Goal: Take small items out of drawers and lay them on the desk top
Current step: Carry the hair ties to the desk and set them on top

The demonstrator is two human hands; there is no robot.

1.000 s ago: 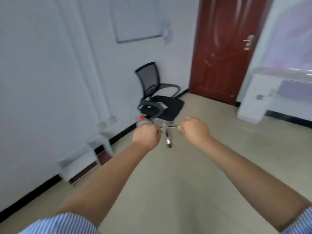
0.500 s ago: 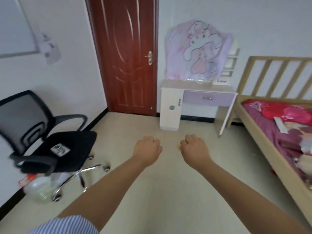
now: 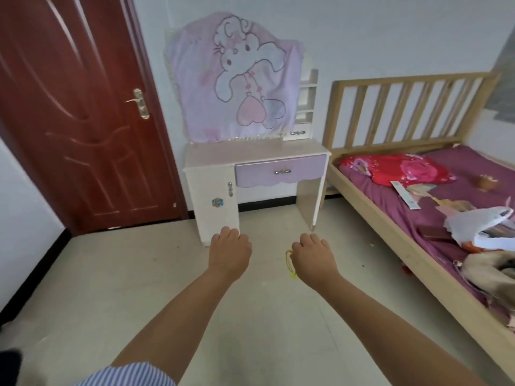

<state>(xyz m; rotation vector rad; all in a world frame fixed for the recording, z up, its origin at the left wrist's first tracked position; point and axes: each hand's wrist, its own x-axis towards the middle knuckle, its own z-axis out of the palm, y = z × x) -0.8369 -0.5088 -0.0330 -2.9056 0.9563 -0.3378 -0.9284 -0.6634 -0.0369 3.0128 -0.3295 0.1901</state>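
A white desk (image 3: pixel 252 155) with a shut purple drawer (image 3: pixel 280 173) and a shut side cabinet door (image 3: pixel 216 203) stands against the far wall. Its top looks bare. Both of my arms are stretched forward over the floor, well short of the desk. My left hand (image 3: pixel 230 253) is curled into a fist with nothing showing in it. My right hand (image 3: pixel 313 256) is also closed, and a small yellow loop (image 3: pixel 289 262) hangs out of it on the thumb side. What else the fists hide I cannot see.
A pink cartoon cloth (image 3: pixel 237 76) covers the mirror above the desk. A dark red door (image 3: pixel 72 112) is shut at left. A wooden bed (image 3: pixel 404 246) cluttered with cloth, papers and a bag runs along the right. Beige floor lies between me and the desk.
The view has swung right, from the black office chair to the door, then to the desk and bed. Both hands stay closed in front of me, now slightly further apart.
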